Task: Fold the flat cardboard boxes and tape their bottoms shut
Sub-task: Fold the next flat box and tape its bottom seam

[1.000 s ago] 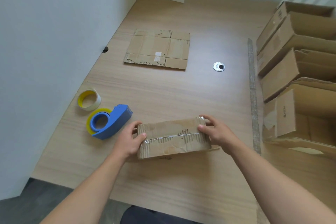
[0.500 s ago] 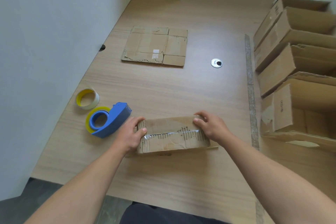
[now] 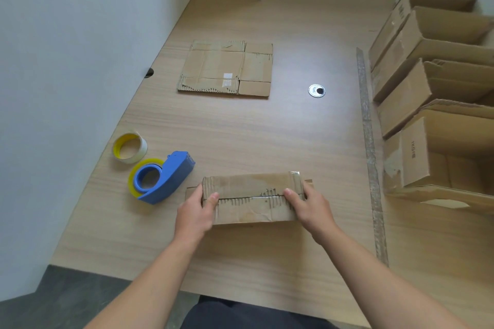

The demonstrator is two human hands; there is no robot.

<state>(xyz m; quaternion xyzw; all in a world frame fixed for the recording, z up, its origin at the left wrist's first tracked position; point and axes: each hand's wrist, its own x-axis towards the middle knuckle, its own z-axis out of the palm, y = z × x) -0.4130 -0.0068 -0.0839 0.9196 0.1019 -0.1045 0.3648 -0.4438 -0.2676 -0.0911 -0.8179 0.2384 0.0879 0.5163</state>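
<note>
Near the table's front edge, the left hand and right hand grip the ends of the folded box, thumbs pressing its taped seam. Ragged tape there could lift, letting the bottom flaps spring open.

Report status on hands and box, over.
Left hand and right hand grip the box at both ends. Flaps closed, tape along the seam. Dispenser sits left, clear of it.

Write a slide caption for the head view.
Left hand and right hand grip the folded box beside the tape dispenser.
</note>
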